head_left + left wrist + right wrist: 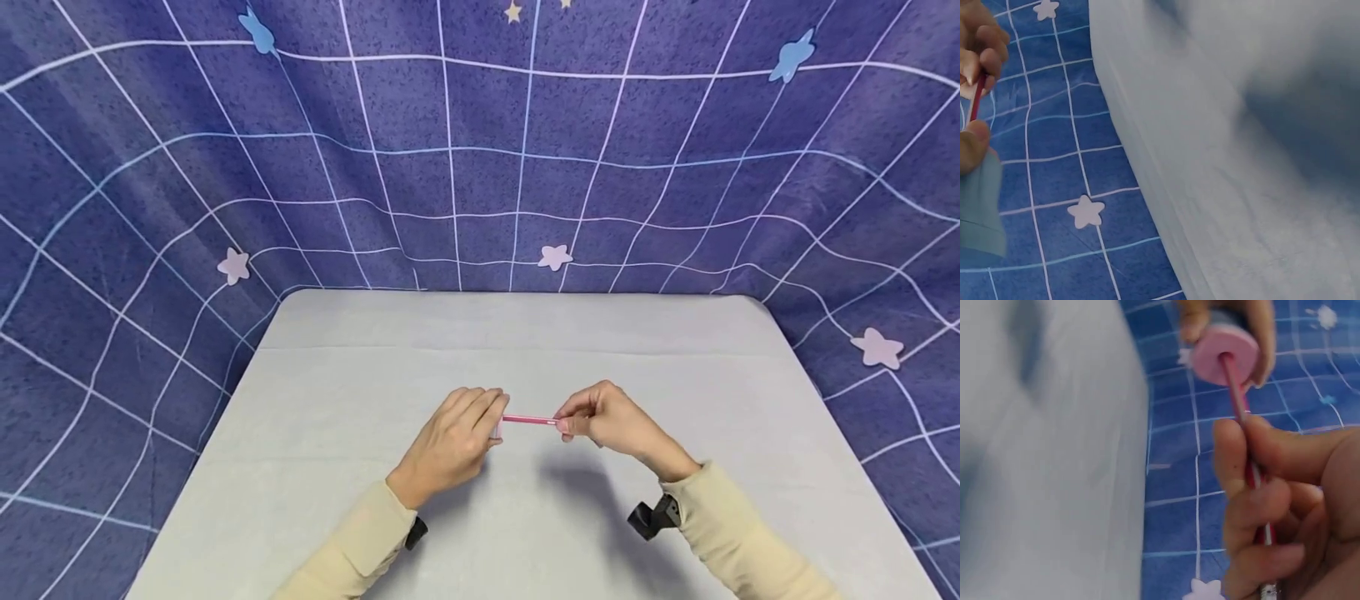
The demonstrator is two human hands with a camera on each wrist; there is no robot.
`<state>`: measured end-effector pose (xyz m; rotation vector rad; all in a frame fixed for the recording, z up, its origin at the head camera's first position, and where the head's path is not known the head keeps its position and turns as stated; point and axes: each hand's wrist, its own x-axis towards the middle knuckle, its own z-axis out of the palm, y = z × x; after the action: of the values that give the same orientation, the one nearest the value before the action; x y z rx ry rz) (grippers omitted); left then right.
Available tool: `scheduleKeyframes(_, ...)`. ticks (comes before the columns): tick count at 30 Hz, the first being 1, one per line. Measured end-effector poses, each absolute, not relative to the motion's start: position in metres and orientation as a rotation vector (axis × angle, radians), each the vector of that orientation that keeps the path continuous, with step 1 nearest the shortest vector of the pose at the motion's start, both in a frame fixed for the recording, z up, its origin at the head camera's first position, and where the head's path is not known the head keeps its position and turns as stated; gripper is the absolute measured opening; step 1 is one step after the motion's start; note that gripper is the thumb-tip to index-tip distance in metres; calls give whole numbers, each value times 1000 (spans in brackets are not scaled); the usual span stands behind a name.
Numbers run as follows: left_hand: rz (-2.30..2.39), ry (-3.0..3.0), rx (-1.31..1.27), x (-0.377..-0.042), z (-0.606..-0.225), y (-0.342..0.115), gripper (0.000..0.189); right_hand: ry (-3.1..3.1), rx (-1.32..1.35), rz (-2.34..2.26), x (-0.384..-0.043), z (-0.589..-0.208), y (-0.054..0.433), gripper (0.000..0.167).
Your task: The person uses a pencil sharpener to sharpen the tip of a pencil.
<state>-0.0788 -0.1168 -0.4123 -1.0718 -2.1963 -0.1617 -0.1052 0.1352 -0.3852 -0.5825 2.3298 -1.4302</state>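
Note:
A slim pink-red pencil (529, 420) runs level between my two hands above the table. My right hand (611, 421) pinches it between thumb and fingers, and its silvery rear end shows below those fingers in the right wrist view. The other end goes into the round hole of a pencil sharpener (1209, 357) with a pink front face. Its body is light blue in the left wrist view. My left hand (453, 437) grips the sharpener from above, hiding most of it in the head view.
A white cloth covers the table (360, 375), and the hands' shadows fall on it. Behind and to both sides hangs a blue-purple curtain (480, 183) with grid lines and stars. A black wrist camera (654, 517) sits under the right sleeve.

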Motion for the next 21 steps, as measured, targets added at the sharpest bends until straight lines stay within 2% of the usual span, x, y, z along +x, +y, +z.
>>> scheduleKeyframes(4, -200, -2303, -1042, -82, -410, -120, 59, 2712, -785, -1315, -99, -398, 131, 8)
scheduleKeyframes(10, -407, -2564, -1007, -87, -397, -124, 52, 3158, -1334, -1260, -98, -420, 129, 22)
scheduleKeyframes(13, -568, -2704, -983, -89, -389, -124, 51, 3299, -1620, -1149, -102, -424, 129, 9)
scheduleKeyframes(17, -790, -2856, -943, -92, -381, -124, 50, 3428, -1932, -1001, -105, -428, 128, 24)
scheduleKeyframes(21, -902, -2921, -908, -94, -376, -126, 47, 3505, -2162, -841, -106, -430, 126, 21)
